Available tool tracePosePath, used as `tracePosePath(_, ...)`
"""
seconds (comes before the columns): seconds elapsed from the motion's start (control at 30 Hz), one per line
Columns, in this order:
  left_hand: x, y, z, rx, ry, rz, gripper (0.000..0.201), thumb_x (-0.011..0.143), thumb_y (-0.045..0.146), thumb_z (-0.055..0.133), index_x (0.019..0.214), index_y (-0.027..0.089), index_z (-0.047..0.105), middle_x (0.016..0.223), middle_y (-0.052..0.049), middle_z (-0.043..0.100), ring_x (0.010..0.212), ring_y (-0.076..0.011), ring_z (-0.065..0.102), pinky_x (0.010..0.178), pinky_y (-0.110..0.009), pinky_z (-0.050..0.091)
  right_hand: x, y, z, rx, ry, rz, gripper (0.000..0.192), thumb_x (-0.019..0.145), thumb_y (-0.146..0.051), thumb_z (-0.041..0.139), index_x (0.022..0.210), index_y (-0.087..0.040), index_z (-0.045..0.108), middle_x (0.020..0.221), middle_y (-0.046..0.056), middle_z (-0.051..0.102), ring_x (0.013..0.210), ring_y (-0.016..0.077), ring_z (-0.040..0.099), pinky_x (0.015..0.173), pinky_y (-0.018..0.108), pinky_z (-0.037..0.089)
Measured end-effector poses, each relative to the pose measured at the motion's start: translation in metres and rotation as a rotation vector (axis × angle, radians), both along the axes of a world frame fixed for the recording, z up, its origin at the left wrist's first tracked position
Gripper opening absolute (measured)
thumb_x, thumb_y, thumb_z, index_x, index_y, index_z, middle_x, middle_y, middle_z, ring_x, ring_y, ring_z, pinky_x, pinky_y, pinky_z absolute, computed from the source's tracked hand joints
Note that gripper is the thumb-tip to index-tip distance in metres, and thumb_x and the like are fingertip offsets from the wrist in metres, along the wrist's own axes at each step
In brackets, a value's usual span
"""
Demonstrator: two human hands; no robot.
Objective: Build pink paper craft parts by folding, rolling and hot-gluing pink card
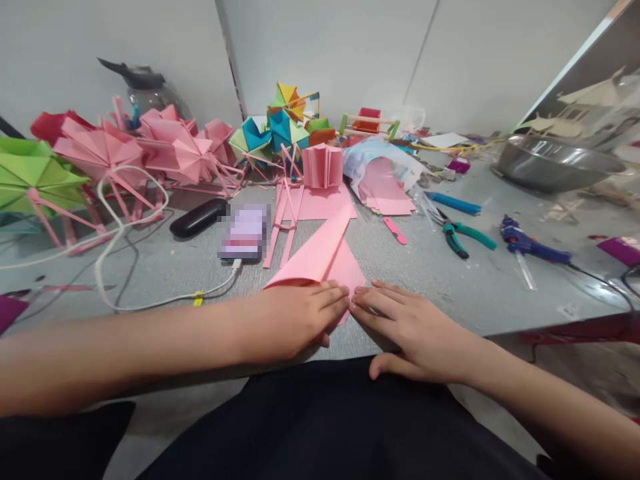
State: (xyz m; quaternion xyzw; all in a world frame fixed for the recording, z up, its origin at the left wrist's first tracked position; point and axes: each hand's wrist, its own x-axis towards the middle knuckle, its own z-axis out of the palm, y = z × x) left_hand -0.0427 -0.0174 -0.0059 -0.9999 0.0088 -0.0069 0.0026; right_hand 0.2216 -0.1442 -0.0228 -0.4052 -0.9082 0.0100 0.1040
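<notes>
A sheet of pink paper [320,250] lies on the grey table in front of me, its left part curled over toward the right. My left hand [313,313] rests flat on the near part of the sheet, fingers stretched out and pointing right. Against the sheet's near right edge lie the fingertips of my right hand [400,327], its fingers extended and its thumb apart. The two hands' fingertips almost meet. Just beyond the sheet stand a pleated pink paper piece [323,167] and a frame of pink paper strips [287,220].
Left are a phone [245,232] on a white cable [173,303], a black case [199,219] and pink paper wheels [107,150]. To the right lie a pink cutter [395,231], pliers [457,233], a blue glue gun [535,243] and a metal bowl [560,163]. Behind, a plastic bag [385,160] holds pink sheets.
</notes>
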Motion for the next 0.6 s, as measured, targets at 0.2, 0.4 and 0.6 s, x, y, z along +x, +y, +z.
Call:
tracePosePath(0.2, 0.003, 0.011, -0.005, 0.089, 0.056, 0.326, 0.074, 0.109, 0.058, 0.066, 0.162, 0.007, 0.054, 0.17, -0.031, 0.053, 0.155, -0.0435, 0.058, 0.12, -0.053, 0.052, 0.0, 0.0, 0.001, -0.012, -0.003, -0.001, 0.084, 0.106, -0.079, 0.056, 0.152, -0.009, 0.067, 0.143, 0.026, 0.072, 0.141, 0.0405, 0.067, 0.124, 0.065, 0.052)
tracePosePath(0.4, 0.009, 0.013, 0.007, 0.086, 0.141, 0.355, 0.079, 0.111, 0.064, 0.058, 0.169, 0.01, 0.049, 0.174, -0.028, 0.049, 0.158, -0.045, 0.053, 0.117, -0.058, 0.053, 0.001, -0.003, -0.002, -0.024, -0.033, -0.007, 0.094, 0.106, -0.083, 0.049, 0.155, -0.004, 0.064, 0.151, 0.03, 0.069, 0.147, 0.0431, 0.064, 0.126, 0.067, 0.05)
tracePosePath(0.6, 0.01, 0.016, 0.011, 0.067, 0.155, 0.371, 0.084, 0.108, 0.068, 0.057, 0.171, 0.012, 0.047, 0.176, -0.026, 0.047, 0.157, -0.0453, 0.051, 0.116, -0.057, 0.053, 0.001, -0.005, -0.002, -0.026, -0.072, -0.016, 0.105, 0.1, -0.091, 0.05, 0.162, -0.006, 0.059, 0.164, 0.03, 0.061, 0.154, 0.0434, 0.059, 0.129, 0.065, 0.047)
